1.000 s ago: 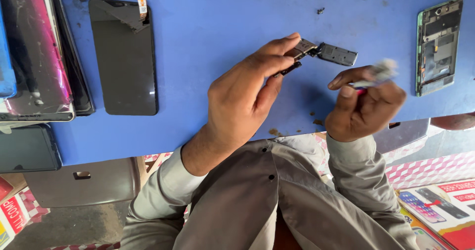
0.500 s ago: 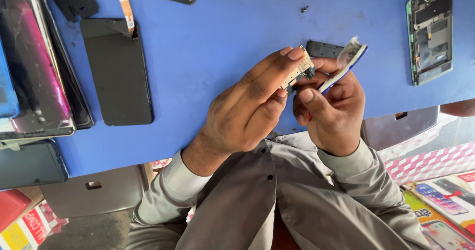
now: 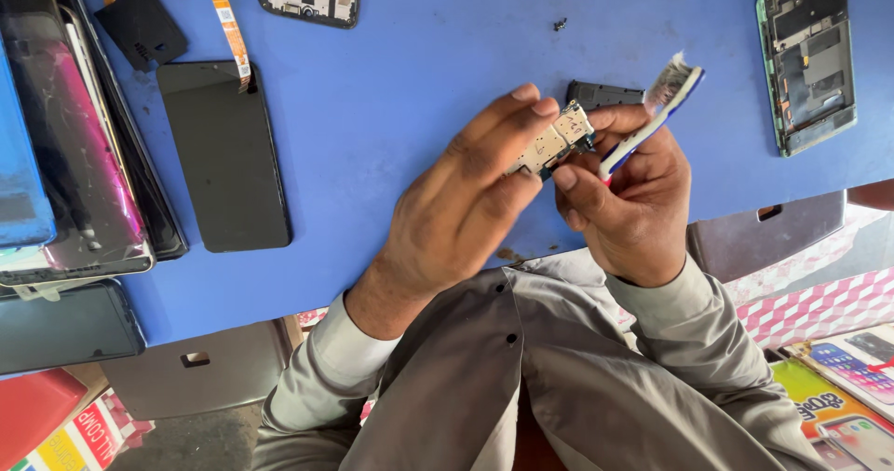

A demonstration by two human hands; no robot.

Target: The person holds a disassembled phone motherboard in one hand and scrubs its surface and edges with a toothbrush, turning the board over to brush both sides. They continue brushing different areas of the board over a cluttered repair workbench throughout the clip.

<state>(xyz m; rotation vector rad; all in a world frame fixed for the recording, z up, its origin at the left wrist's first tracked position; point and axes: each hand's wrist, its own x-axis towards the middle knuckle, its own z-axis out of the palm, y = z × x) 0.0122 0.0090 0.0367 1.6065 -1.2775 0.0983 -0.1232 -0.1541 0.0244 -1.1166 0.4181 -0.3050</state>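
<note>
**A:** In the head view, what were you on?

**B:** You were cleaning, by my judgement. Your left hand (image 3: pixel 456 210) had its fingers closed round a small circuit board (image 3: pixel 556 142), pinching it by its long edges above the blue surface (image 3: pixel 419 70). Your right hand (image 3: pixel 633 196) was curled shut on a toothbrush (image 3: pixel 652 112), its bristles pointing up and away, past the board.

**A:** So where did the board sit against the brush hand?

**B:** Just beside your right thumb, touching or nearly so; I couldn't tell which. The bristles were clear of it.

**A:** And what did the next move call for?

**B:** Probably tipping the brush head down onto the board's face, keeping the pinch steady. A small dark cover (image 3: pixel 601 94) lay on the surface just beyond your fingertips.
</note>
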